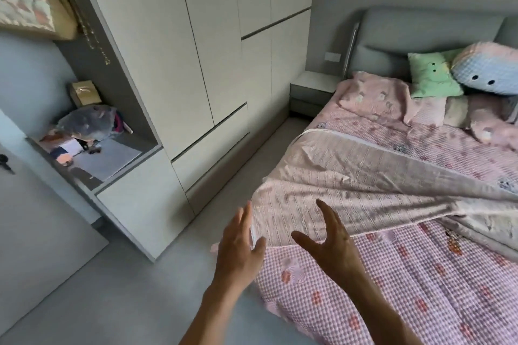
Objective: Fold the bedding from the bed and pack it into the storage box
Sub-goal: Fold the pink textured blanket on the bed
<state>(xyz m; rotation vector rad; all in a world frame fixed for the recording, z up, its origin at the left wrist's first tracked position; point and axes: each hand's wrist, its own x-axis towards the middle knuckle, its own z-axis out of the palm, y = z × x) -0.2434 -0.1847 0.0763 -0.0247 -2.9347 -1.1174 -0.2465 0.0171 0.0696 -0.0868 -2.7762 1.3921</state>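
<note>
A thin, pale pink quilted blanket with fine rows of stitching and a light border [364, 185] lies loosely spread and creased across the middle of the bed, one long fold running diagonally toward the right and its near corner hanging at the bed's left edge. It rests on a pink-and-white waffle-textured bedspread dotted with red flower motifs [398, 283], which covers the mattress to the near edge. The left hand [239, 244] reaches out with straight, spread fingers, holding nothing, its fingertips just beside the blanket's hanging corner; whether it touches the cloth cannot be told. The right hand [332, 244] is held wide above the blanket's near hem, fingers apart and slightly bent, thumb stretched toward the left hand, gripping nothing. At the head of the bed, against the grey padded headboard [420, 36], lie a pink patterned pillow [375, 98], a green square cushion with two dark eyes [431, 73] and a round blue-and-pink plush cushion [487, 70]. A grey bedside cabinet [311, 89] stands between the bed and the tall white wardrobe doors [196, 50]. A niche shelf [112, 159] on the left holds a grey plush toy [87, 123].
</note>
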